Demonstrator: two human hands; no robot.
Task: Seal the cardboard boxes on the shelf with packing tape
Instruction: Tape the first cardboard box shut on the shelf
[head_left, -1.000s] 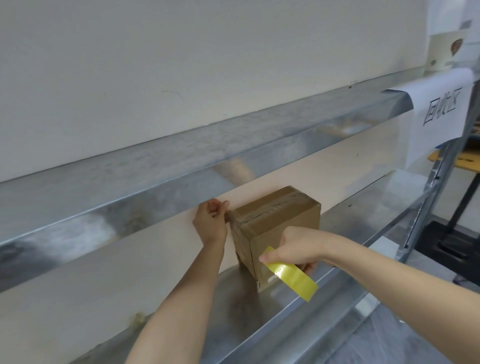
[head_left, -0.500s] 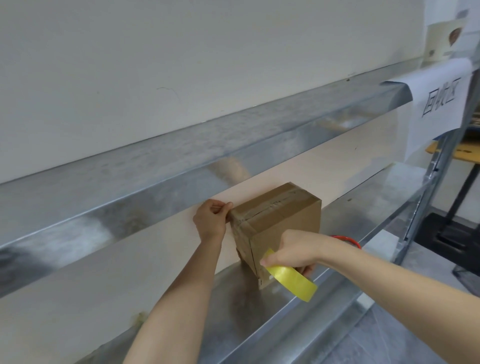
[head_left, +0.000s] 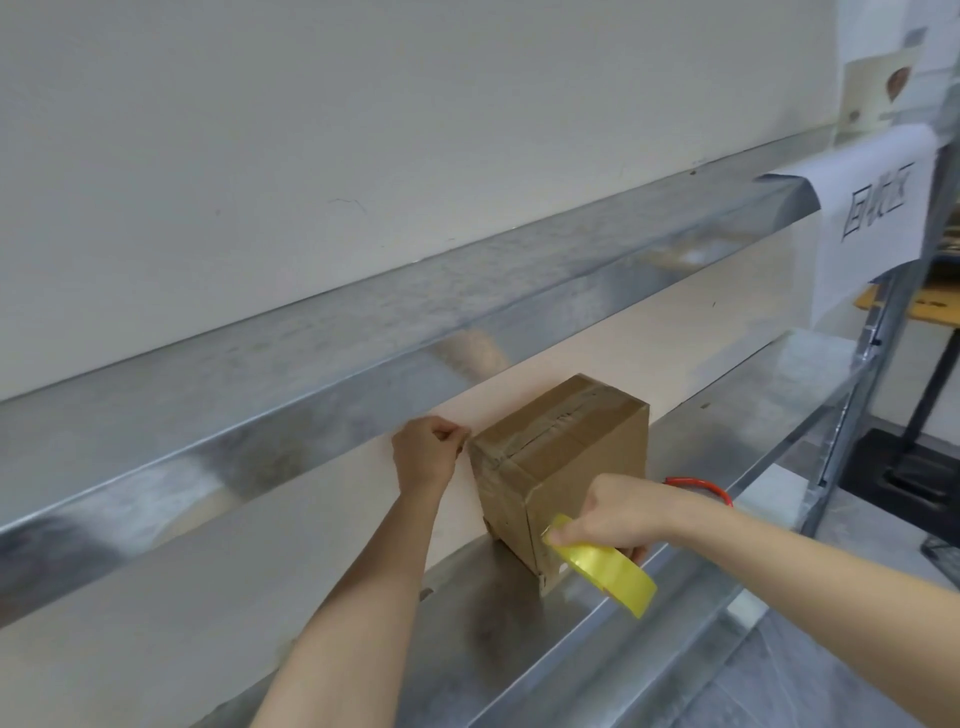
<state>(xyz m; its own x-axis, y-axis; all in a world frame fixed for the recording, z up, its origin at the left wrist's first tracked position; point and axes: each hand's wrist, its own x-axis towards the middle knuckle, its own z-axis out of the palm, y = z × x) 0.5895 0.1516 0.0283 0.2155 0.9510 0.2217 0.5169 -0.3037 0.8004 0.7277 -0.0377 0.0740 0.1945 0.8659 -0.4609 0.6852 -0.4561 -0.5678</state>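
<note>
One head-worn view looks forward and down, near the shelf (head_left: 493, 623).

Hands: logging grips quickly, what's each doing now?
Left hand: fingers curled beside cardboard box corner; grip cannot be told.
Right hand: holds yellow tape roll.

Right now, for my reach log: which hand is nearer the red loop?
Right. The right hand sits in front of the red loop, gripping the tape roll; the left hand is beyond the cardboard box, at its top left corner.
</note>
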